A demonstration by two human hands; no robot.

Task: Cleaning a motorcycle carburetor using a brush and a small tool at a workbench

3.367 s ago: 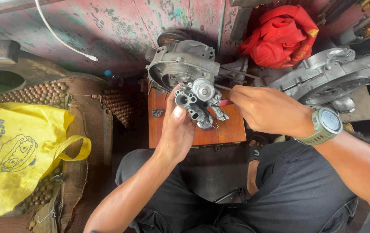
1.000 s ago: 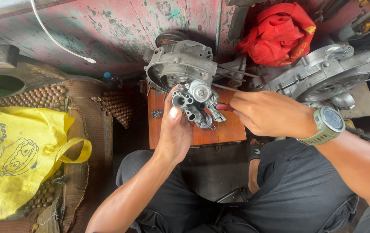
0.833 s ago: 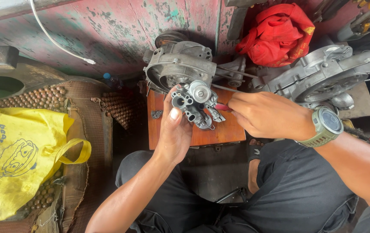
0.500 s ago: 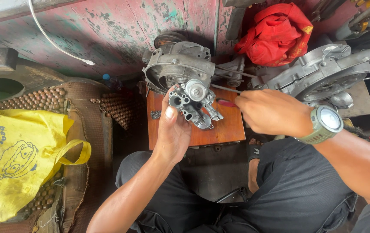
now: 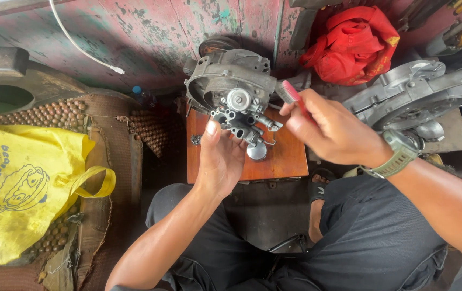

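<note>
The left hand grips a small metal carburettor from below, tilting it up for access, while the right hand pinches a red-handled brush just beside it; beyond sit a wooden stool and engine casing.

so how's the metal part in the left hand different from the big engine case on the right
The carburetor is small and knobbly, with tubes and a round cap sticking out; the engine case is far bigger, broad and flat with a curved cover. The carburetor is held up in the left hand, while the engine case rests untouched beyond the right hand, which holds a red brush. Both are dull grey cast metal.
</note>
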